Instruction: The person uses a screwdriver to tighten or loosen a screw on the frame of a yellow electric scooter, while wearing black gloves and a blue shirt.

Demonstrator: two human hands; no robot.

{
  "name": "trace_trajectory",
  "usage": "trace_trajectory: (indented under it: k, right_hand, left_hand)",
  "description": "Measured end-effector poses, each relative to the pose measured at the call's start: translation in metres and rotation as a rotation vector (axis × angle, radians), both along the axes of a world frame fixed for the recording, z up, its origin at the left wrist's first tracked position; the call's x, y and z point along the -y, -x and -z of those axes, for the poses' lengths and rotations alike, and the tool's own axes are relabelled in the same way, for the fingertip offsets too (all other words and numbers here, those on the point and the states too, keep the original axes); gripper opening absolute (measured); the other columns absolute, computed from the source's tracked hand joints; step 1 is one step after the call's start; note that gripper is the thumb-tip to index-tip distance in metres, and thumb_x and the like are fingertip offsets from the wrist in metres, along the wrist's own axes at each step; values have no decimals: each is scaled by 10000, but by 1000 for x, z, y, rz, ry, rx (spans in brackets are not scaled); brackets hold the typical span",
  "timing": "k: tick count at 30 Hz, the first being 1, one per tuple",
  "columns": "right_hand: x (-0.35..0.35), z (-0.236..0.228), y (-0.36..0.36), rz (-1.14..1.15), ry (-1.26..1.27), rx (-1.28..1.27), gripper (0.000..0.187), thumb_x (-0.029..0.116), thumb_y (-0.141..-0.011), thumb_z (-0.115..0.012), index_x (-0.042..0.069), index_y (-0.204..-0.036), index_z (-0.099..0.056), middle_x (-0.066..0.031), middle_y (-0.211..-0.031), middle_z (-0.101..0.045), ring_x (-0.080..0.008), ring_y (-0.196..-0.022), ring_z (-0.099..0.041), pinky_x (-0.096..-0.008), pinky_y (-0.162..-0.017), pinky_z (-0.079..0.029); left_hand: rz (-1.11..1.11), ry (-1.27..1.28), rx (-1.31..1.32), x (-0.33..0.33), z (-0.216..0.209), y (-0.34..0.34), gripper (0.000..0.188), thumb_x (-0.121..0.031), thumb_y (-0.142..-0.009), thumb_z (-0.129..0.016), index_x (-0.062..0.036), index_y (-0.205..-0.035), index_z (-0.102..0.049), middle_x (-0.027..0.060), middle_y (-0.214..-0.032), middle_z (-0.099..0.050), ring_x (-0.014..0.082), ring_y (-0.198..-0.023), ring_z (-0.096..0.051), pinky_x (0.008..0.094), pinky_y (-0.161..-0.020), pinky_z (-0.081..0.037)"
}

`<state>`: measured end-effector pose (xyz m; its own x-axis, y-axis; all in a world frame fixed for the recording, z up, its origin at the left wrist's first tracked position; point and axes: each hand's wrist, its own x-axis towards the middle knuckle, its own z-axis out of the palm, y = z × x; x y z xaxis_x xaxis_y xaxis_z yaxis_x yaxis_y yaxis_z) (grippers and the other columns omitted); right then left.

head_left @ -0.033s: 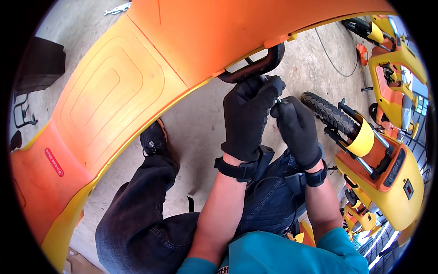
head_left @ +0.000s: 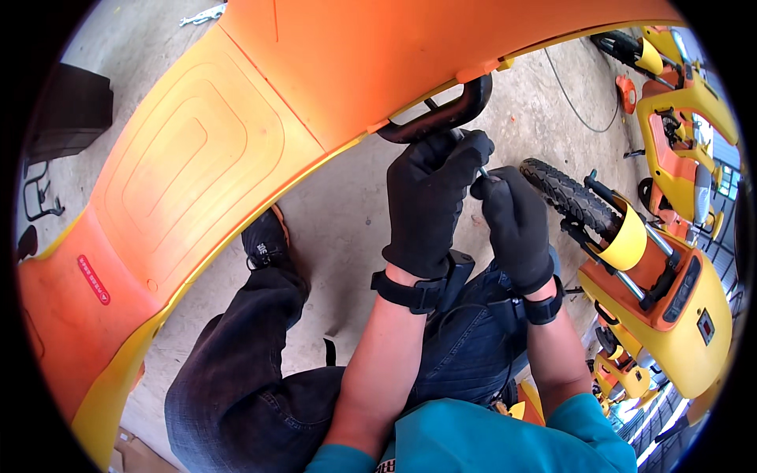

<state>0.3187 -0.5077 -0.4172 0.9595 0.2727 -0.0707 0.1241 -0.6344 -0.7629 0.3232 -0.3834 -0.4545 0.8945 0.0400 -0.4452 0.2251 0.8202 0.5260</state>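
My left hand (head_left: 426, 209), in a black glove, is closed just below a black looped handle (head_left: 432, 124) on the edge of a large orange body panel (head_left: 331, 71). From its thumb and forefinger a thin metal rod (head_left: 483, 171) slants down to the right. My right hand (head_left: 514, 225), also gloved in black, pinches the lower end of that rod with closed fingers. Most of the rod is hidden inside the gloves, so its exact kind does not show. Black straps with small boxes are on both wrists.
Yellow and orange vehicles (head_left: 662, 315) stand at the right, with a knobbly black tyre (head_left: 568, 197) close to my right hand. A black box (head_left: 71, 110) is at the far left. A thin cable (head_left: 569, 102) lies on the concrete floor beyond my hands.
My right hand has shifted very slightly to the right, and a bit more of the metal rod shows between the gloves. My left hand is almost unmoved.
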Motion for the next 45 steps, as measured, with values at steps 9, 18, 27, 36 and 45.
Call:
trace_trajectory:
  k: [9, 18, 27, 36, 45]
  right_hand:
    - [14, -13, -10, 235, -687, -896, 443, 363, -1031, -341, -8, -1016, -582, 7, -533, -415, -81, -429, -372, -226, -427, -303]
    - [11, -7, -15, -37, -588, -689, 301, 236, -1017, -402, -3, -982, -581, 23, -551, -416, -63, -447, -370, -223, -438, -290]
    - [-7, -12, -2, -25, 243, 146, 126, 125, -934, -522, 29, -966, -596, -162, -595, -510, -274, -516, -539, -358, -513, -407]
    - [7, -19, -12, 251, -580, -771, 299, 270, -997, -466, -4, -955, -575, 9, -553, -412, -88, -438, -373, -250, -418, -303]
    - [2, -9, -20, -14, -447, -477, 336, 258, -1027, -380, 9, -915, -577, 29, -561, -406, -46, -476, -329, -203, -452, -264]
  left_hand:
    - [-51, -7, -8, 1, -1, 0, 154, -124, -866, -659, 18, -924, -673, 35, -806, -663, 72, -705, -561, 216, -642, -419]
    - [-67, 25, 39, 4, 1, -1, 172, -137, -872, -659, 27, -917, -679, 39, -820, -677, 60, -725, -577, 211, -664, -448]
    - [-15, 254, 230, 10, 17, -2, 260, -236, -943, -597, 21, -979, -616, 135, -966, -663, 190, -884, -630, 324, -814, -498]
    - [-5, 305, 229, 8, 22, -1, 271, -245, -953, -582, 15, -1025, -614, 138, -988, -665, 180, -867, -624, 295, -766, -506]
    - [-75, 25, -20, 4, -4, 2, 218, -172, -904, -646, 29, -988, -643, 116, -923, -686, 136, -794, -633, 235, -699, -486]
